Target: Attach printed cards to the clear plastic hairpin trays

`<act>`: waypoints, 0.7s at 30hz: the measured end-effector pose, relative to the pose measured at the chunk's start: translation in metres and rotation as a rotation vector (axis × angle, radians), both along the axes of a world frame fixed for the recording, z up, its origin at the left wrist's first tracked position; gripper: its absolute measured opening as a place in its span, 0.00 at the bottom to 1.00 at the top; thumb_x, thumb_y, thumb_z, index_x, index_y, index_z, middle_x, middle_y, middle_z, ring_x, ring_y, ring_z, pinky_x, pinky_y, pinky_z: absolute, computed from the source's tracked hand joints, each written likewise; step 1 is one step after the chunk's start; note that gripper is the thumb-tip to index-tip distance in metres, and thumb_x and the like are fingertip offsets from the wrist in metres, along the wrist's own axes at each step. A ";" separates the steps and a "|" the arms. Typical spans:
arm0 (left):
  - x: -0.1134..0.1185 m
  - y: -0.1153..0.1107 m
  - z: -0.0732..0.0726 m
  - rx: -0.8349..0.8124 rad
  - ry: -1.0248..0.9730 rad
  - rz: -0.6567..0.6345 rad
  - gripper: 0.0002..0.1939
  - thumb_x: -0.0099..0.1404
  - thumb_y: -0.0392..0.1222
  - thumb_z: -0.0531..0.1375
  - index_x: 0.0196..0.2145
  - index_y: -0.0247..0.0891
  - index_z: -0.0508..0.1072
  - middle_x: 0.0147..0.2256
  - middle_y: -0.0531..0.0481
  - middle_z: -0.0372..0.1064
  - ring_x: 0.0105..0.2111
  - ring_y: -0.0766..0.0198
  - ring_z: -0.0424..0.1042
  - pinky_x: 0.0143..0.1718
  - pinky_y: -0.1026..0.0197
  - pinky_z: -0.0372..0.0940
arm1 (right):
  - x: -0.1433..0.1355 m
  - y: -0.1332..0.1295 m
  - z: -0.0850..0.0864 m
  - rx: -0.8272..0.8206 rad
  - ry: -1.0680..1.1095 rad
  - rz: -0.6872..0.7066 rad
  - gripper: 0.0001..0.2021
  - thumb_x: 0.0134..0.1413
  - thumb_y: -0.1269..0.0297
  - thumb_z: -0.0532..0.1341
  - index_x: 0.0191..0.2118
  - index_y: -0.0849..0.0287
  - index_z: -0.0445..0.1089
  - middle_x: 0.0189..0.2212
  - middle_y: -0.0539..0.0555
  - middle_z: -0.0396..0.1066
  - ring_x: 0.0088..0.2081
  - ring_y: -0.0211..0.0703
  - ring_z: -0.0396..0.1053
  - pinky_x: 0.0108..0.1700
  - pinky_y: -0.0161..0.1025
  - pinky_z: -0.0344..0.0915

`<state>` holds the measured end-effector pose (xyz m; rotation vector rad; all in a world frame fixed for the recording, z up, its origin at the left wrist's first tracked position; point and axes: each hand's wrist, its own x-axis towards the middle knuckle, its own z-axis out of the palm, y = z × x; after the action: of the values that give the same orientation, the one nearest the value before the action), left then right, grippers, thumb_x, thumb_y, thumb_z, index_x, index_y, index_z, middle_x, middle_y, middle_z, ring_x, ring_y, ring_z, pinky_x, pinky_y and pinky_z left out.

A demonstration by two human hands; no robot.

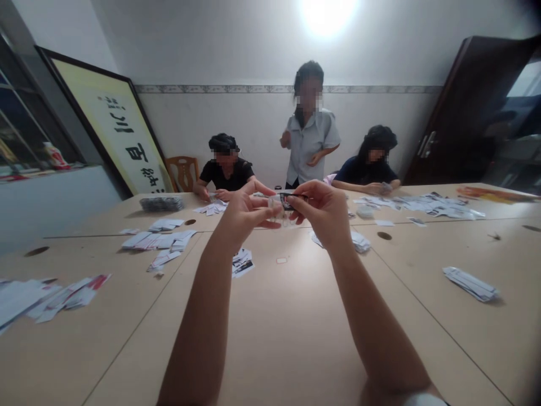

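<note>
Both my hands are raised above the table, near the centre of the view. My left hand pinches a small clear plastic piece, perhaps a bag or sleeve, between thumb and fingers. My right hand grips a small black card with light markings, thumb on its face. The card's left end meets the clear plastic; whether it is inside it I cannot tell. Below my hands a small white slip lies on the table. Printed papers lie by my left wrist, and more papers beside my right wrist.
Across the table two people sit and one person stands between them. Paper piles lie left, with a dark stack behind. A folded bundle lies right; papers and clear plastic are spread at the back right.
</note>
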<state>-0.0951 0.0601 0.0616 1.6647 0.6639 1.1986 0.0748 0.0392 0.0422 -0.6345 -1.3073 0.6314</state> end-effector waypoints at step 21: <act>0.006 -0.046 0.008 0.047 -0.120 -0.082 0.12 0.60 0.43 0.70 0.40 0.41 0.74 0.29 0.54 0.77 0.31 0.63 0.79 0.34 0.60 0.80 | 0.002 -0.063 0.013 0.257 -0.164 -0.312 0.05 0.51 0.70 0.70 0.31 0.54 0.76 0.27 0.47 0.75 0.25 0.37 0.73 0.26 0.36 0.72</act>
<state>-0.0891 0.0139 0.0698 1.6293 0.4923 1.2523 0.0763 -0.0239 0.0550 -0.6698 -1.3777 0.1554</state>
